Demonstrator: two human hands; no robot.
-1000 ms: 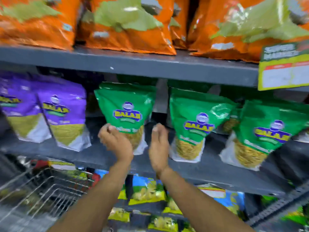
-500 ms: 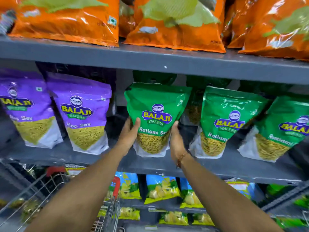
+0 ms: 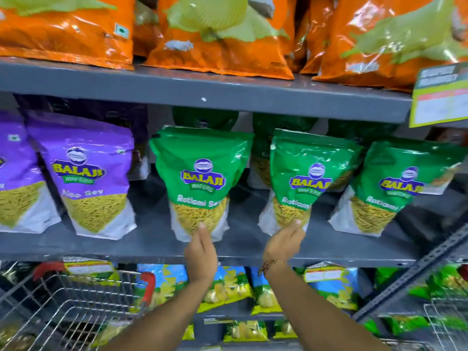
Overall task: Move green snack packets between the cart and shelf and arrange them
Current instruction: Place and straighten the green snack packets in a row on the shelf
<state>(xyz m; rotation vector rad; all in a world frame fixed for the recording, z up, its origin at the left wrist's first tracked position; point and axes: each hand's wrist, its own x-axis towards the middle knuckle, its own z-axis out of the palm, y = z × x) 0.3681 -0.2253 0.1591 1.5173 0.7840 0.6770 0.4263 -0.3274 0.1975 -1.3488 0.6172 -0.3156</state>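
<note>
Glossy plastic-film green packets point(image 3: 202, 178) stand on a matt grey metal shelf point(image 3: 152, 239); the cart point(image 3: 76, 307) is shiny wire.

Grey metal shelving point(image 3: 202, 95), perforated upright point(image 3: 415, 272).

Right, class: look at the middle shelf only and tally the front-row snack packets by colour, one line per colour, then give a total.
Green packets: 3
Purple packets: 2
Total: 5 front-row packets on the middle shelf. More green and purple packets stand behind them, too hidden to count.
</note>
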